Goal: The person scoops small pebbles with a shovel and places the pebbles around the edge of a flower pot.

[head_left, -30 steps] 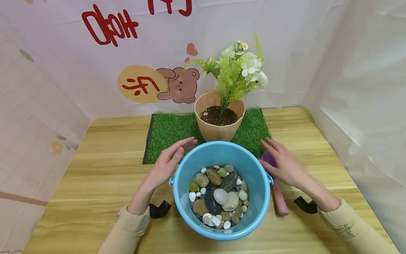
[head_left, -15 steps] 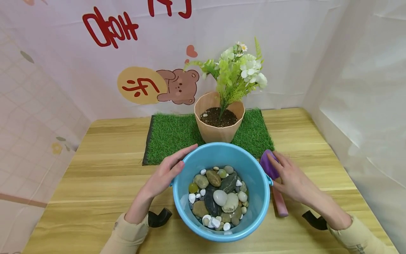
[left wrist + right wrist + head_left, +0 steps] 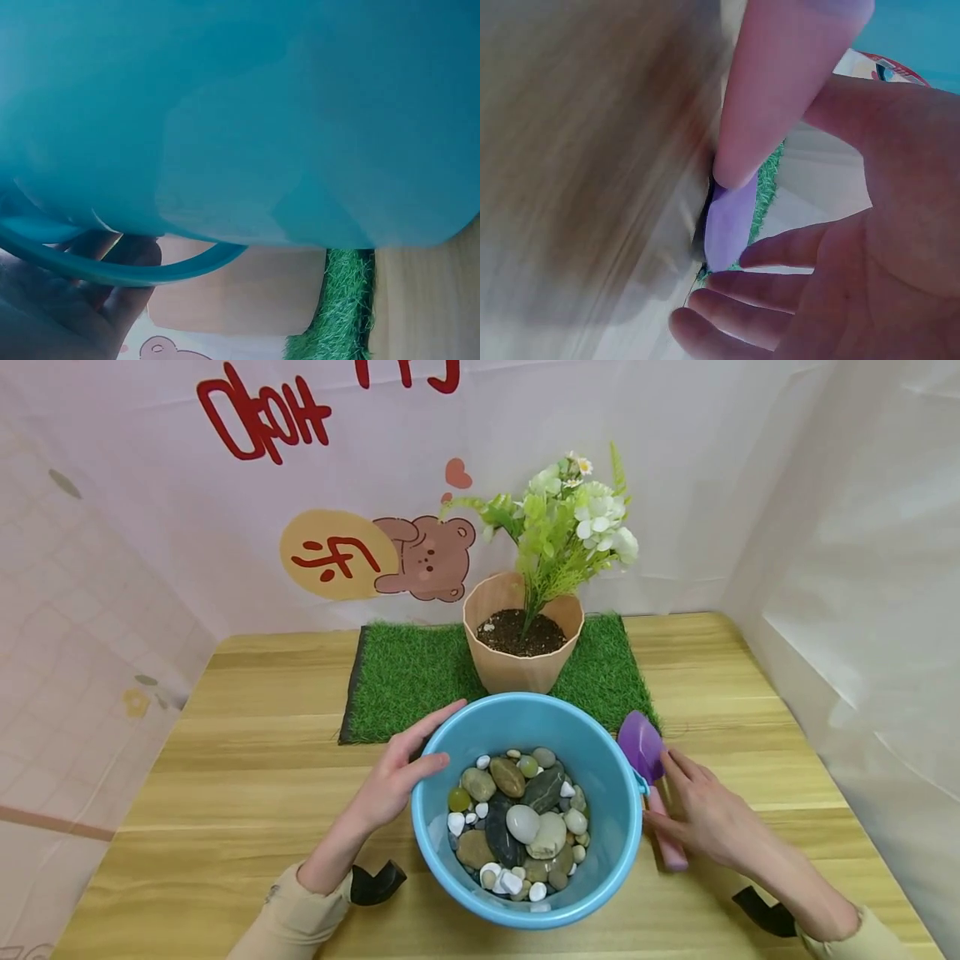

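A light blue bucket [image 3: 611, 868] stands at the table's front middle, holding several pebbles [image 3: 504, 827] of mixed sizes and colours. My left hand [image 3: 393, 777] grips its left rim, thumb over the edge and fingers outside. In the left wrist view the bucket handle [image 3: 187, 268] loops across those fingers. To the bucket's right lies a small trowel with a purple blade [image 3: 641, 743] and a pink handle [image 3: 670, 852]. Over the trowel's handle is my right hand [image 3: 705, 814]. Its fingers are extended and spread in the right wrist view, beside the pink handle.
Behind the bucket, a peach flowerpot [image 3: 517, 672] with soil and white-green flowers [image 3: 570, 518] stands on an artificial grass mat [image 3: 408, 668]. White printed cloth [image 3: 225, 527] encloses the wooden table [image 3: 255, 760] at the back and sides.
My left hand has closed onto the bucket's rim, its thumb moving over the edge. My right hand has moved down and right from the bucket's side, over the trowel's handle.
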The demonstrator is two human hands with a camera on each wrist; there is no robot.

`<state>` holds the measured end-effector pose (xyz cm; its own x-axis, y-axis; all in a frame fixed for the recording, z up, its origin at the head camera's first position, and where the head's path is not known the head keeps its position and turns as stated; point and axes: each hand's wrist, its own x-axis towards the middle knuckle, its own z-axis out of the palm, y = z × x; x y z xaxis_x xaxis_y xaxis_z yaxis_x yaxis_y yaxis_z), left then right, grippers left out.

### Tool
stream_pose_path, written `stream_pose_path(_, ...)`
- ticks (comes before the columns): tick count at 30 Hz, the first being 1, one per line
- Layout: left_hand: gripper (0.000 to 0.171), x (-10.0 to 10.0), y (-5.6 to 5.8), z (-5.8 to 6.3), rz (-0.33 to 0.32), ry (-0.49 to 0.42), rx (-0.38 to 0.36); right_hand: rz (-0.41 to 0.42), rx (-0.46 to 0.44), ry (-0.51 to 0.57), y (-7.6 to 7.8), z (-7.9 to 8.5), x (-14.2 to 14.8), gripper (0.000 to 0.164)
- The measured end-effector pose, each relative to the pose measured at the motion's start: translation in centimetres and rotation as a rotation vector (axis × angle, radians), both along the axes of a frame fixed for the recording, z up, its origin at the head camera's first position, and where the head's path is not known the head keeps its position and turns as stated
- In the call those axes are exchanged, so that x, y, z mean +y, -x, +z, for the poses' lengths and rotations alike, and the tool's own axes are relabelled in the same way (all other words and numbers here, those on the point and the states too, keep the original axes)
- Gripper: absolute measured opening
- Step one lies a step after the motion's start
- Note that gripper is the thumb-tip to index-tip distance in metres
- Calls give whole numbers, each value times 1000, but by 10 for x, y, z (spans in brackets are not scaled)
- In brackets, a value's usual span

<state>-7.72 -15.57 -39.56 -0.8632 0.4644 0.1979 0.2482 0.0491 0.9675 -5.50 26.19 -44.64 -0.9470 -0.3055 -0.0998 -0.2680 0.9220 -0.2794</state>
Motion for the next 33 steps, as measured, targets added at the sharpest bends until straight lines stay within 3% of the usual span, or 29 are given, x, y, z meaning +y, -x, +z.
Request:
stream_pose_path(6, 64, 2, 1, -4, 15, -15, 3, -35, -22, -14, -4, -2, 5, 91)
stream_pose_path(13, 64, 3, 2, -5, 16, -24, -2, -8, 101, 17, -4, -8, 10, 29)
stream_pose_path(17, 63, 2, 2, -6, 24, -34, 5, -3, 151, 15, 0, -10, 12, 11)
stream_pose_path(26, 63, 2, 1, -5, 21, -33, -2, -79, 59, -19, 7, 1, 12, 22)
stream_pose_path(33, 63, 2, 1, -5, 32, -37, -6, -113, 146, 36, 9, 17, 13, 20)
